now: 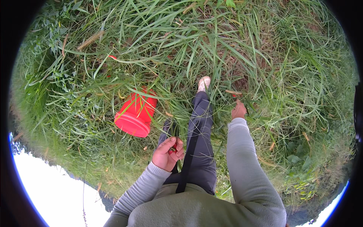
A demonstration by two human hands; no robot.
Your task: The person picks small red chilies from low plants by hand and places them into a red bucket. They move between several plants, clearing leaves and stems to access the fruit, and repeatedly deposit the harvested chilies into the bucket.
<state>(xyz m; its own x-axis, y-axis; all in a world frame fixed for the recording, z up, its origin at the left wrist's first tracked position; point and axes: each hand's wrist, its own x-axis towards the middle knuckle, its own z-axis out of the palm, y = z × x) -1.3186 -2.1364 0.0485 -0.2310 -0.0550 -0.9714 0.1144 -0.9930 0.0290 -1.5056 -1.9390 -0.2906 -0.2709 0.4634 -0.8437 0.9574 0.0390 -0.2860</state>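
My left hand (166, 154) is in front of my thighs, its fingers curled around several small red pods (172, 151) that look like chili peppers. Lower down and to the right, my right hand (238, 110) reaches into the tall grass with its fingers pointing away from me. Just beyond those fingertips is a small red pod (234, 95); whether the fingers grip it cannot be made out. To the left of my legs a red plastic bucket (139, 107) stands among the grass, with blades crossing its side. Its inside cannot be seen.
Long tangled grass (175, 42) surrounds me, some blades lying across my dark trousers (200, 124). Another red pod (113, 57) shows at the upper left. A pale shoe (204, 83) is between bucket and right hand. A black strap (188, 164) hangs from my waist.
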